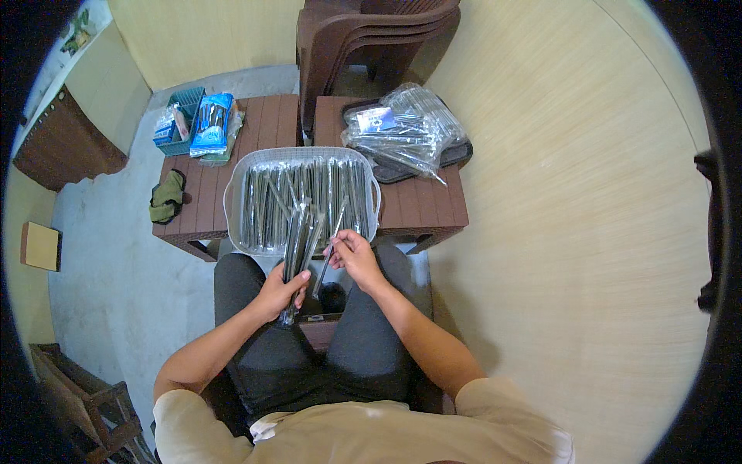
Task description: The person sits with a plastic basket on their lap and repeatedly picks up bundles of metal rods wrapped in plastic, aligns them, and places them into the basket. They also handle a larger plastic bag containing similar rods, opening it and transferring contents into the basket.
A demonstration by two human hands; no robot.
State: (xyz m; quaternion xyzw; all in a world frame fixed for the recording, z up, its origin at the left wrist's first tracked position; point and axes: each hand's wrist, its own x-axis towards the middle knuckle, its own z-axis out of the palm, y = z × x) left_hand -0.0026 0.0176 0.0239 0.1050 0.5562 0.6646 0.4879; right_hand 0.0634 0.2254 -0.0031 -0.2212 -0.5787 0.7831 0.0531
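Note:
A bundle of dark drinking straws in clear wrappers (297,246) is gripped upright in my left hand (277,294), above my lap. Between the thumb and fingers of my right hand (358,261) is one wrapped straw (322,277), tilted and apart from the bundle. Just beyond both hands stands a white plastic basket (228,203) with handles at its sides. Rows of similar wrapped straws (316,177) fill it, and a few lie slantwise on top. The bundle's upper end overlaps the basket's near rim in view.
Two brown slatted tables (269,122) (423,203) support the basket. At right, clear bags of straws (400,133) lie on a dark tray (461,153). A teal basket (188,101), blue packet (212,124) and green cloth item (168,197) sit left. Stacked brown chairs (342,40) stand behind.

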